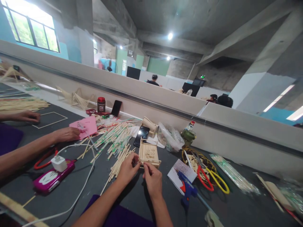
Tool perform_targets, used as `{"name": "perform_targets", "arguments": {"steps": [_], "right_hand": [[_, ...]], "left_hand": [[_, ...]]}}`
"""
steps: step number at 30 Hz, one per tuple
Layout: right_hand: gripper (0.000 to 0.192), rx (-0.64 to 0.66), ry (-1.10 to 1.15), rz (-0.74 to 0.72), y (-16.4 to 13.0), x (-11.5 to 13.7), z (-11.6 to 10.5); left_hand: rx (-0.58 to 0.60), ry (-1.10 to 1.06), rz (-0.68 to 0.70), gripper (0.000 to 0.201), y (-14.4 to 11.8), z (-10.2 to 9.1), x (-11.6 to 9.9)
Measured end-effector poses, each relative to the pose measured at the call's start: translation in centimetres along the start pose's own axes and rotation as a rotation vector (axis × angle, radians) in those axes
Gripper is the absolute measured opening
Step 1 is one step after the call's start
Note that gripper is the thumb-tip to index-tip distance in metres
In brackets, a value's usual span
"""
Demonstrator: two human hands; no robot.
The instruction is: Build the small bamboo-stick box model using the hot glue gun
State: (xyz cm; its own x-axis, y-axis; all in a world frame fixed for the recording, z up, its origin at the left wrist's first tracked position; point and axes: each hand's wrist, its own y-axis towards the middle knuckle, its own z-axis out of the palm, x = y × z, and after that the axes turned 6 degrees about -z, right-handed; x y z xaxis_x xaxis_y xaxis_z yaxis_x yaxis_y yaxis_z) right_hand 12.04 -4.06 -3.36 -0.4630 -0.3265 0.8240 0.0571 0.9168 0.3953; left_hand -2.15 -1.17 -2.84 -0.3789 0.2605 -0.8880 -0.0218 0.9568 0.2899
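A small tray-shaped frame made of bamboo sticks point(148, 154) stands on the dark table point(94, 183) in front of me. My left hand point(127, 170) pinches its near left edge. My right hand point(153, 179) pinches the near edge just to the right of it. Both hands hold the frame together at its front rail. A loose pile of bamboo sticks point(115, 138) lies to the left of the frame.
A blue glue gun point(187, 188) and red and yellow scissors point(210, 179) lie to the right. A black phone point(141, 136) and plastic bags point(170, 138) sit behind the frame. A co-worker's hand point(66, 135) rests on pink paper point(84, 126) at left, near a magenta power strip point(53, 177).
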Motion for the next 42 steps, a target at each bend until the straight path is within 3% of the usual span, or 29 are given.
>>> {"name": "perform_targets", "arguments": {"steps": [12,36,39,42], "right_hand": [[0.034,0.040,-0.003,0.017,-0.1,0.2,-0.1],[0.033,-0.001,0.010,-0.025,-0.2,0.6,-0.3],[0.031,-0.092,0.055,-0.063,-0.3,0.7,-0.7],[0.030,-0.303,0.121,-0.051,0.0,0.4,-1.8]], "left_hand": [[0.009,-0.028,-0.007,0.008,0.0,0.0,0.1],[0.018,-0.041,0.015,0.008,0.2,0.3,0.7],[0.023,-0.048,-0.002,0.010,0.2,0.4,0.8],[0.025,-0.039,0.005,0.009,0.2,0.4,0.9]]}}
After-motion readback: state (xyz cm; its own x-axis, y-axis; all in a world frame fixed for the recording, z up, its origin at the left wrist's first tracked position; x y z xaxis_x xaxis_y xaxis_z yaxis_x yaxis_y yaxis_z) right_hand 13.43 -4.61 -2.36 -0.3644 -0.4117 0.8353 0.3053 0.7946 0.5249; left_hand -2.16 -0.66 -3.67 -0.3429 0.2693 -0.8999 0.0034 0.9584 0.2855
